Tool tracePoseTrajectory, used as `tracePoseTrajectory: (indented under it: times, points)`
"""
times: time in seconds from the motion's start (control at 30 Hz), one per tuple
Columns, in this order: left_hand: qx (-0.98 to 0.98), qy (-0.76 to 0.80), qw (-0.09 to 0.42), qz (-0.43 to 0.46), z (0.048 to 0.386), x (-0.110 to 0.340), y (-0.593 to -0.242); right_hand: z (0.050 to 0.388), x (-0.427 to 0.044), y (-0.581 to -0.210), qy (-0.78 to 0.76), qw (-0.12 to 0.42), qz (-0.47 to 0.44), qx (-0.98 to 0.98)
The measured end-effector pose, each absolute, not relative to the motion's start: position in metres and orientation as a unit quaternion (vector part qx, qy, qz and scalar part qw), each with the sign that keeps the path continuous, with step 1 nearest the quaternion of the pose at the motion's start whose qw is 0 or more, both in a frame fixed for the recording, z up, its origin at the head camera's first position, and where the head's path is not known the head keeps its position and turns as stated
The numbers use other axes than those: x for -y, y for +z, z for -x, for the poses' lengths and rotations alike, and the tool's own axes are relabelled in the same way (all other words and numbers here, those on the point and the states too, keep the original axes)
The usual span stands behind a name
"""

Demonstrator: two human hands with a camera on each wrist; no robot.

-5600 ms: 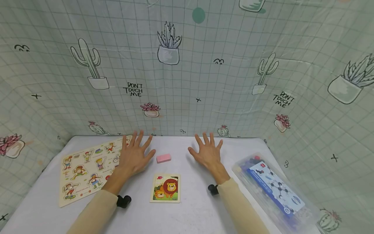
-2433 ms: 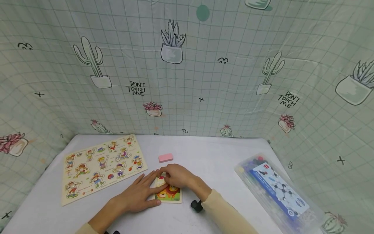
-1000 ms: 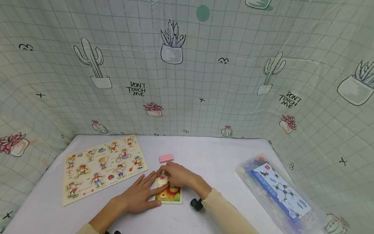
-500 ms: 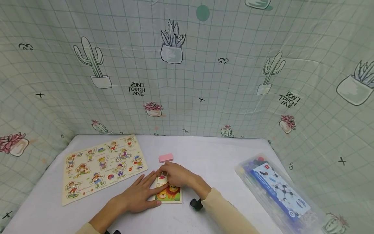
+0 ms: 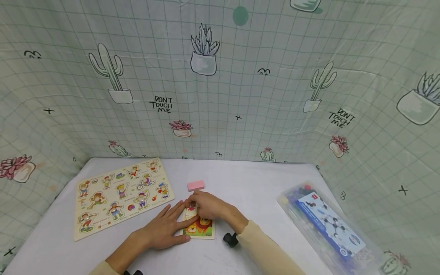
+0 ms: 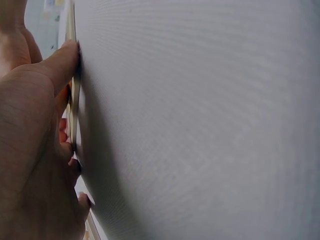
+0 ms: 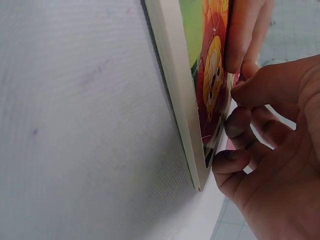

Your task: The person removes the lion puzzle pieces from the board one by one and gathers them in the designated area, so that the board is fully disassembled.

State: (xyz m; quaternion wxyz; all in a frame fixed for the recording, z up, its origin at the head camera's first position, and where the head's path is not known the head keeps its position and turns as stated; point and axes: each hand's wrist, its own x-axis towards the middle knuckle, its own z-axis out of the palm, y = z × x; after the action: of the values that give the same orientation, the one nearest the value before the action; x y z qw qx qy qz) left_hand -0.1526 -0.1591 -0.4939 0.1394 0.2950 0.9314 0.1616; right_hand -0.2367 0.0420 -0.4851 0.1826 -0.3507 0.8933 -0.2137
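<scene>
Fingers outstretched and gripping nothing, the left hand rests on a lion puzzle, lower center; bent fingers of the right hand meet its top, hold unclear. Firm left-side pressure should prevent slipping.

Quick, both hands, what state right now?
Left hand: open, fingers spread, partly on the lion puzzle.
Right hand: fingers bent at the puzzle; cannot tell whether it pinches a piece.

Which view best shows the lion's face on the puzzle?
The right wrist view: the lion's face shows large, though slanted. The head view has it small, partly covered; the left wrist, the puzzle's edge but no face.
</scene>
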Motion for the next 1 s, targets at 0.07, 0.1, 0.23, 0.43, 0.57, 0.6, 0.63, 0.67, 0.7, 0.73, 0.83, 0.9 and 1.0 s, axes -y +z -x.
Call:
tracePoseTrajectory:
  times: [0.07,0.1,0.23,0.43,0.57,0.6,0.63,0.67,0.7,0.73,0.83,0.9,1.0]
  points:
    - [-0.931,0.164,0.140,-0.295,0.1526,0.1591,-0.4936,0.2366,-0.0420,-0.4849,-0.217,0.184,0.350,-0.893]
    - [-0.930,0.165,0.141,-0.295,0.1525,0.1590,-0.4933,0.2366,-0.0420,-0.4848,-0.216,0.184,0.351,-0.892]
    - [-0.930,0.165,0.139,-0.298,0.1519,0.1591,-0.4925,0.2375,-0.0425,-0.4854,-0.238,0.192,0.347,-0.886]
    - [-0.929,0.163,0.133,-0.303,0.1513,0.1591,-0.4925,0.2389,-0.0433,-0.4867,-0.255,0.192,0.347,-0.882]
    - [-0.929,0.165,0.132,-0.304,0.1512,0.1594,-0.4929,0.2389,-0.0433,-0.4870,-0.252,0.186,0.351,-0.882]
    - [-0.929,0.165,0.132,-0.304,0.1511,0.1595,-0.4931,0.2388,-0.0432,-0.4871,-0.250,0.185,0.352,-0.883]
    - [-0.929,0.165,0.131,-0.305,0.1511,0.1596,-0.4933,0.2389,-0.0430,-0.4871,-0.249,0.184,0.353,-0.883]
    - [-0.928,0.165,0.130,-0.306,0.1512,0.1597,-0.4936,0.2389,-0.0429,-0.4870,-0.246,0.183,0.354,-0.883]
    - [-0.928,0.166,0.129,-0.307,0.1512,0.1598,-0.4939,0.2391,-0.0428,-0.4869,-0.242,0.182,0.355,-0.884]
    - [-0.928,0.167,0.129,-0.308,0.1512,0.1598,-0.4940,0.2392,-0.0427,-0.4868,-0.239,0.181,0.356,-0.885]
    - [-0.927,0.168,0.128,-0.309,0.1515,0.1598,-0.4948,0.2388,-0.0428,-0.4859,-0.234,0.179,0.357,-0.887]
    - [-0.927,0.169,0.128,-0.309,0.1516,0.1598,-0.4951,0.2386,-0.0431,-0.4855,-0.232,0.176,0.356,-0.888]
    - [-0.927,0.168,0.127,-0.310,0.1515,0.1600,-0.4953,0.2387,-0.0434,-0.4854,-0.231,0.173,0.358,-0.888]
